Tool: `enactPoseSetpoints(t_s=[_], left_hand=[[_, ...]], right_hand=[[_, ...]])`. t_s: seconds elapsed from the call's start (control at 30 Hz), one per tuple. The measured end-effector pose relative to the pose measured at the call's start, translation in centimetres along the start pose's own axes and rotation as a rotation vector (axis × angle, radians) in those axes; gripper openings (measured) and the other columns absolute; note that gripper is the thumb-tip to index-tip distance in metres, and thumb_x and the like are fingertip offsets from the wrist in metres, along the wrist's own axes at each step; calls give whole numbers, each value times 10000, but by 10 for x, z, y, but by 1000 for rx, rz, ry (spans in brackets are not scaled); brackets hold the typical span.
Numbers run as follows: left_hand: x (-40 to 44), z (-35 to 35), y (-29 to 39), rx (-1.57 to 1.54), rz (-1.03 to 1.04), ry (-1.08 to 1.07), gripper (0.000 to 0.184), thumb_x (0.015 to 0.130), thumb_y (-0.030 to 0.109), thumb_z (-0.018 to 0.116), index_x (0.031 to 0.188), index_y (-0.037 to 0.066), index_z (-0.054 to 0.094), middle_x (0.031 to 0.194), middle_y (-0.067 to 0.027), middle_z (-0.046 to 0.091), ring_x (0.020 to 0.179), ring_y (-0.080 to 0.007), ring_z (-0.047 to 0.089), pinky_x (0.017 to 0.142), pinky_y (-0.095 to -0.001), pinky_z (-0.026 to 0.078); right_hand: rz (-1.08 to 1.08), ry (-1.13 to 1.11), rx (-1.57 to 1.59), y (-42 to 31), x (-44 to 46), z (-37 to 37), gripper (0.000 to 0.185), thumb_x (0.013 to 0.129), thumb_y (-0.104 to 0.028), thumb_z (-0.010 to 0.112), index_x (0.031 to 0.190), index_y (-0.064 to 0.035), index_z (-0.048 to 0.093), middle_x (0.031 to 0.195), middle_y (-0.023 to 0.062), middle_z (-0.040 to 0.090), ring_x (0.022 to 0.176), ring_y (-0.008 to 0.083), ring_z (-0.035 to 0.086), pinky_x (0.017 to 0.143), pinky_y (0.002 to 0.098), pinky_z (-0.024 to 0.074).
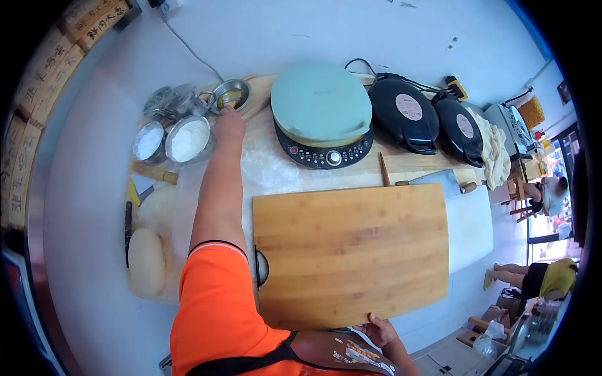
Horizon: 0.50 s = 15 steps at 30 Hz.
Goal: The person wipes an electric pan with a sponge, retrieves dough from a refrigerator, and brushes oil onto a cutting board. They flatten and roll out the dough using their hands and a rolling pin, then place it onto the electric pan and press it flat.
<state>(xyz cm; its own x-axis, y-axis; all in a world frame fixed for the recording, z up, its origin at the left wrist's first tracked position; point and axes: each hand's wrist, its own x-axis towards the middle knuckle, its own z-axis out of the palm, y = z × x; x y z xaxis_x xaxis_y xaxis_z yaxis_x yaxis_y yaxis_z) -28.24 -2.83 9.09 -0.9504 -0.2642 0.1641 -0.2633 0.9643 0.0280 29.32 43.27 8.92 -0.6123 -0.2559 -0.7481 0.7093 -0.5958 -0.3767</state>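
Observation:
My left hand [229, 123] reaches to a small metal bowl [245, 94] at the back left. Its fingers are closed on what looks like a pastry brush [231, 96], whose pale head is in the yellowish liquid in the bowl. The handle is mostly hidden by the hand. At the near edge of a large wooden board [351, 250], my right hand [380, 330] grips the rim, thumb on top and fingers underneath. The board's top surface is bare. Two containers of white powder [188, 140] stand just left of my left forearm.
A pale green electric griddle [321, 103] with its lid down stands behind the board. Two black round griddles [404, 116] are to its right. A knife [444, 182] and a pointed wooden stick [383, 169] lie behind the board. Pale dough [147, 260] lies at the left. Two people are far right.

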Motion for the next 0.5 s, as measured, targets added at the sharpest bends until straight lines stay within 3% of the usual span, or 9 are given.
enactPoseSetpoints(t_s=[0.07,0.27,0.33,0.4,0.5], left_hand=[[8,6,0,-49,-2,-34,534,984,195,525,1434,-68,409,1264,-233,621,1048,-323,710,846,-408,602],[28,21,-6,-222,-71,41,271,957,144,543,1083,-71,650,1122,-250,685,954,-348,727,791,-436,598],[44,34,-10,-323,-137,60,242,961,137,539,1125,-29,605,1003,-214,676,839,-348,726,722,-437,585],[51,42,-14,-759,-312,-10,221,976,139,525,1140,2,579,920,-174,648,735,-313,683,652,-421,555],[48,37,-15,-1755,-662,-164,199,1021,163,474,1092,6,575,868,-117,592,662,-223,580,586,-377,487]], right_hand=[[-8,10,1,1,0,-1,587,948,-310,702,1430,-50,490,1340,138,634,1200,305,632,1028,491,504],[24,43,-3,-3,-1,2,594,943,-309,705,1429,-45,492,1344,137,635,1213,308,624,1033,492,493],[45,61,-5,-3,-3,3,592,939,-309,707,1425,-43,497,1339,138,639,1211,306,626,1035,483,493],[78,86,34,8,0,-23,567,949,-255,688,1420,-15,484,1339,174,625,1231,340,606,1070,521,468],[102,101,76,11,2,-29,523,950,-229,684,1383,5,507,1307,190,639,1209,357,617,1074,532,470]])
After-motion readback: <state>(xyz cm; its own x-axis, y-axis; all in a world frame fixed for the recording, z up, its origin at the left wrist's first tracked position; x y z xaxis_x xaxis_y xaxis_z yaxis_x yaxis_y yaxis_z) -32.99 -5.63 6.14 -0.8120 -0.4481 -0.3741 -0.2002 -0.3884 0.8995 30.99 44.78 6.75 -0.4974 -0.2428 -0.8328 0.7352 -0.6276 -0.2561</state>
